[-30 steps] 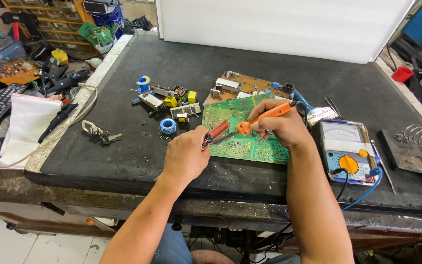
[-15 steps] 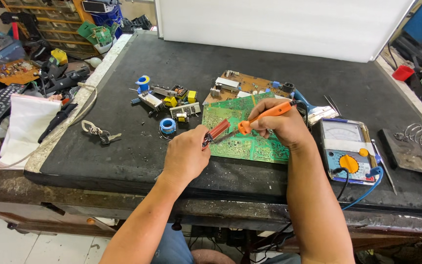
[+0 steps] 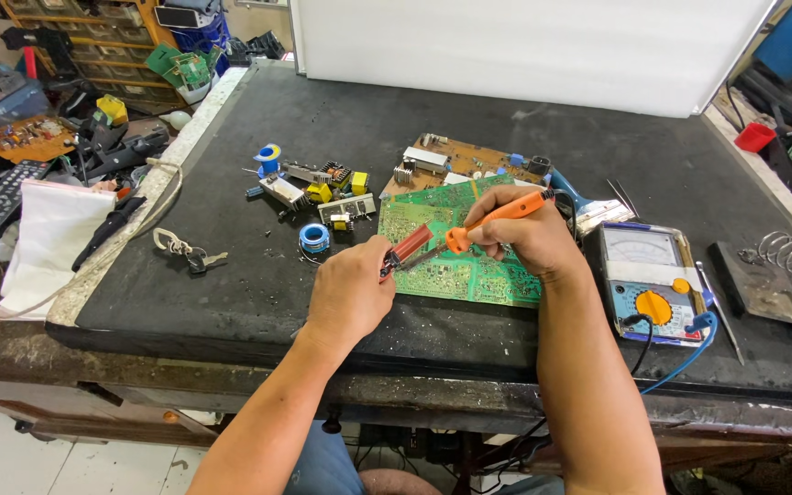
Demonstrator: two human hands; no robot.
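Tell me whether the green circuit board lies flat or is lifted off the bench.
Flat: the green circuit board rests on the black mat, no edge raised.

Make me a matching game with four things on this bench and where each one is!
Things:
1. soldering iron
2. red-handled tool
3. meter
4. keys

Places:
a. lying left of the green board, away from both hands
b. in the right hand
c. lying right of the green board
d. in the left hand

Pairs: 1-b, 2-d, 3-c, 4-a
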